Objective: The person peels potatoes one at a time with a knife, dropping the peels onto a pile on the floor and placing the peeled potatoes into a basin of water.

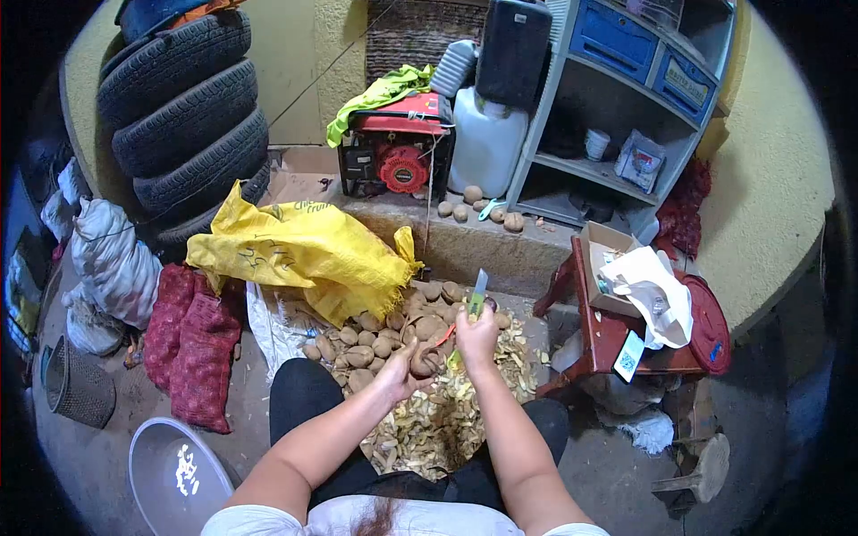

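Note:
My left hand [402, 371] is closed around a brown potato [425, 361]. Just to its right, my right hand [476, 338] grips a green-handled tool [478, 295] whose pale flat end points up above the fist. A thin red-orange strip [445, 336] shows between the hands, right at the potato; I cannot tell whether it is part of the tool. Unpeeled potatoes [361, 355] lie heaped in front of my hands. Below them, a thick layer of pale peelings [427, 427] covers the floor between my legs.
A yellow sack [295, 255] lies behind the heap, red mesh sacks [201, 357] at left. A grey basin [161, 473] with white pieces stands lower left. A red stool [608, 353] bears a box and a white bag. Beyond are stacked tyres [183, 107], a generator [398, 147] and shelves [572, 161].

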The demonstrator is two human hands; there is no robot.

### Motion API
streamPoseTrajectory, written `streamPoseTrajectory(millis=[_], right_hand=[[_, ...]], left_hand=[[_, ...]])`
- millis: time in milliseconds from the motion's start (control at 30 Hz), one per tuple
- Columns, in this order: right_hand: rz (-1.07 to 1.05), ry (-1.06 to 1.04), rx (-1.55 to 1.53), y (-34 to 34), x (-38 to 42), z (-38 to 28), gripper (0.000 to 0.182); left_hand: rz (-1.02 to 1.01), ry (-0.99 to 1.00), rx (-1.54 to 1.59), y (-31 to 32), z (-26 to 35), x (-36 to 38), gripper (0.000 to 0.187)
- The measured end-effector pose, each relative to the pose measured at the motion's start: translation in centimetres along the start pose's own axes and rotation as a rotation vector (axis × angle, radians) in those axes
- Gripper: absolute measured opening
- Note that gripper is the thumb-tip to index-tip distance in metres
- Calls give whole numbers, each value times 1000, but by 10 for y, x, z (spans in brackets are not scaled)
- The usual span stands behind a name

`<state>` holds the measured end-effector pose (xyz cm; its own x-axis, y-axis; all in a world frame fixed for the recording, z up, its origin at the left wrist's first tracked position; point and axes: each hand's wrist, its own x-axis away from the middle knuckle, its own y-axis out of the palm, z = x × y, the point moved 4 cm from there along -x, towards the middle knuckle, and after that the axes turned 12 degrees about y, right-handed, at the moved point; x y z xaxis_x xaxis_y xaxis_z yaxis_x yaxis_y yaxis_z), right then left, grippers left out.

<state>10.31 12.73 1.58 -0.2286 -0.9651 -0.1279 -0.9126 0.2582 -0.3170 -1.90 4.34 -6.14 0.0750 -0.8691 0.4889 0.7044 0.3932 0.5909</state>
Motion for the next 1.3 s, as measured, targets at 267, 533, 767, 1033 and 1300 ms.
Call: streamPoseTrajectory(millis=[267, 533, 767, 1033, 1300], right_hand=[[0, -65, 287, 6, 14, -18, 26], [-223, 204, 170, 10, -12, 32, 27], [-219, 322, 134, 11, -26, 68, 27], [-89, 268, 145, 10, -17, 57, 25], [-204, 290, 191, 7, -13, 44, 25]], left_hand=[[87, 50, -103, -18, -18, -26, 31], [-52, 91, -140, 4, -16, -10, 26], [-141, 75, -214, 10, -4, 10, 27], [-36, -8, 36, 10, -5, 15, 38], [-29, 263, -346, -10, -14, -6, 38]])
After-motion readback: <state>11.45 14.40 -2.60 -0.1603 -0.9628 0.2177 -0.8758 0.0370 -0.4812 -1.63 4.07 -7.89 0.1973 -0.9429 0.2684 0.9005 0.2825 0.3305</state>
